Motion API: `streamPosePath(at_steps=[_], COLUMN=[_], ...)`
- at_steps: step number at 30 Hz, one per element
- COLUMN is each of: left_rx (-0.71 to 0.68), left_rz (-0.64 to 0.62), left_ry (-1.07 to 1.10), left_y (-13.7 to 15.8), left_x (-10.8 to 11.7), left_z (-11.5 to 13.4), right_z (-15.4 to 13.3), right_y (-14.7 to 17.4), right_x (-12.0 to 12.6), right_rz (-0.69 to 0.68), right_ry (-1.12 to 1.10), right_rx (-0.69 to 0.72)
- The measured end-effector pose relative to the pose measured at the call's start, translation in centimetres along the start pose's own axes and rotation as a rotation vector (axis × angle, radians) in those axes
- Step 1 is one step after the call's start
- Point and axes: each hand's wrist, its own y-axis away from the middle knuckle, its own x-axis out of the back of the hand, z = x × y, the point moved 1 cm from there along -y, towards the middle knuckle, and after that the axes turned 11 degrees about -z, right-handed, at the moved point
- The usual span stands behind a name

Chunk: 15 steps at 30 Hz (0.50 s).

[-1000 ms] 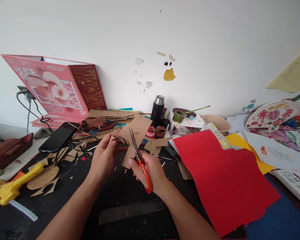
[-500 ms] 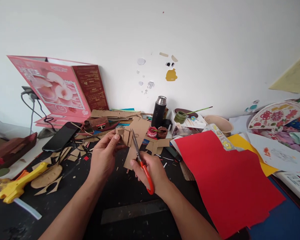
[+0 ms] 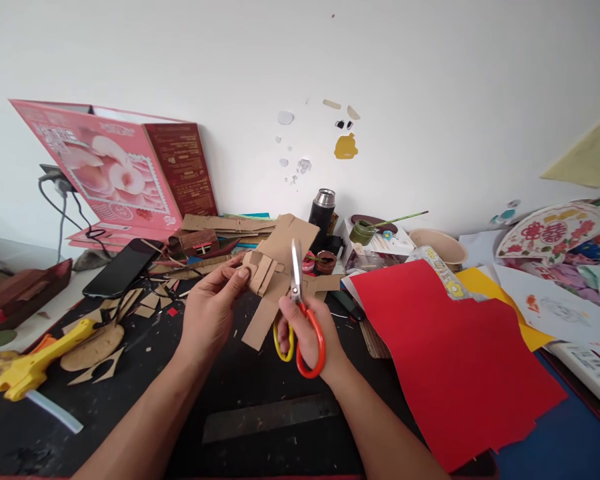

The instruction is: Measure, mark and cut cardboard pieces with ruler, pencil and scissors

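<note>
Between the thumb and fingers of my left hand (image 3: 215, 303) is a small cardboard piece (image 3: 261, 272) with layered strips on its face. My right hand (image 3: 313, 333) grips scissors (image 3: 296, 280) with one red and one yellow handle loop; their blades point up and look nearly closed. A larger brown cardboard sheet (image 3: 293, 239) stands behind the small piece and the blades, overlapping the lower part of the thermos. Its lower end reaches down between my hands. Which hand bears this sheet, if either, I cannot tell.
A metal ruler (image 3: 270, 418) lies near the front of the black table. Left are a yellow glue gun (image 3: 45, 363), a phone (image 3: 123, 268) and cardboard scraps. Behind stand a black thermos (image 3: 323, 212) and paint jars (image 3: 325, 262). Red paper (image 3: 455, 353) covers the right side.
My right hand has turned the scissors from leaning left to upright, so both loops show. The small piece has shifted right and tilted. The larger sheet appears raised, now overlapping the thermos.
</note>
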Motion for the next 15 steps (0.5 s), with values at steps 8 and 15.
streamPosePath(at_steps=[8, 15], left_rx=[0.08, 0.153], left_rz=[-0.086, -0.317], left_ry=[0.153, 0.057], left_y=[0.0, 0.0], left_x=[-1.2, 0.2], left_z=[1.1, 1.2], right_z=[-0.7, -1.1], right_y=[-0.7, -0.7], right_x=[1.5, 1.8], right_rz=[0.191, 0.096], right_ry=[-0.052, 0.057], right_rx=[0.04, 0.022])
